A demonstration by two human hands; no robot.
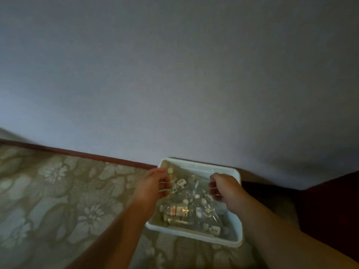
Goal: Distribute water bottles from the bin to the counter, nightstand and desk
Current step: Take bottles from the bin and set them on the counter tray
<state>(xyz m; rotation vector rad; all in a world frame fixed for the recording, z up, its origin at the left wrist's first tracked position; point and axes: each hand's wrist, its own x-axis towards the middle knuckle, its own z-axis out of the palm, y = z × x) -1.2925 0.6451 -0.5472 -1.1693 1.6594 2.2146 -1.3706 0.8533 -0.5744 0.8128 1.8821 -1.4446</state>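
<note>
I count one white bin (pixel 196 236) on the patterned carpet (pixel 58 200), set against the wall (pixel 174 74) at the carpet's far edge, and two hands over it. It holds a heap of clear water bottles (pixel 180 210) with pale caps, lying on their sides, too blurred to count. My left hand (pixel 155 185) and right hand (pixel 226 188) each have fingers curled; what each grip closes on, I cannot tell.
</note>
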